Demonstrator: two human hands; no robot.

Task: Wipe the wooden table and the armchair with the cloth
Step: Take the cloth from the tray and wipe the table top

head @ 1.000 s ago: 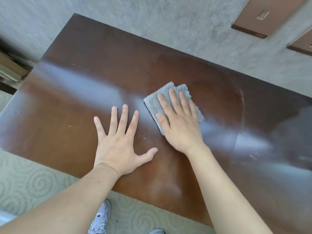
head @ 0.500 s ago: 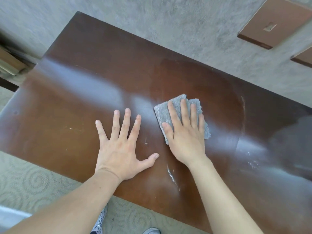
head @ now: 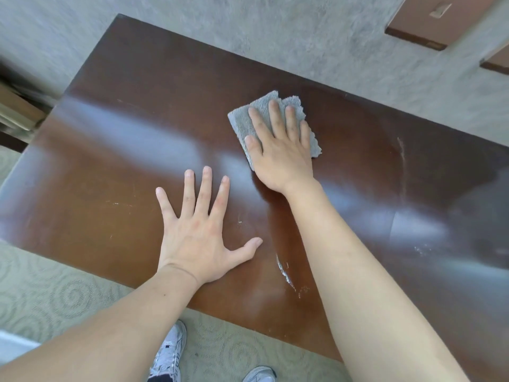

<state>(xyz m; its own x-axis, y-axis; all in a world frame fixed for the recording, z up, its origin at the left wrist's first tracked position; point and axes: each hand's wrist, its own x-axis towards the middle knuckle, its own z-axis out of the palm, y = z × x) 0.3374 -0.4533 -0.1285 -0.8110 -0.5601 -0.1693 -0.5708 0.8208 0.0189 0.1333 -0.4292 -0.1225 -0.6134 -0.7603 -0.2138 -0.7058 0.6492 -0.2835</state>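
Note:
A dark brown wooden table [head: 132,150] fills most of the view, glossy with pale dust streaks. A folded grey cloth [head: 242,119] lies on its middle, toward the far edge. My right hand [head: 278,144] presses flat on the cloth, fingers spread over it and pointing away from me. My left hand [head: 201,230] rests flat on the bare wood nearer to me, fingers spread, holding nothing. A white dust smear [head: 283,268] shows on the wood between my forearms. No armchair is in view.
A grey textured wall [head: 275,31] stands right behind the table's far edge, with brown panels [head: 429,17] at the upper right. Patterned carpet [head: 55,293] and my white shoes [head: 168,354] lie below the near edge. Wooden furniture [head: 16,111] is at the left.
My right hand has slid the cloth away from me, toward the far edge of the table. My left hand has stayed planted flat on the wood.

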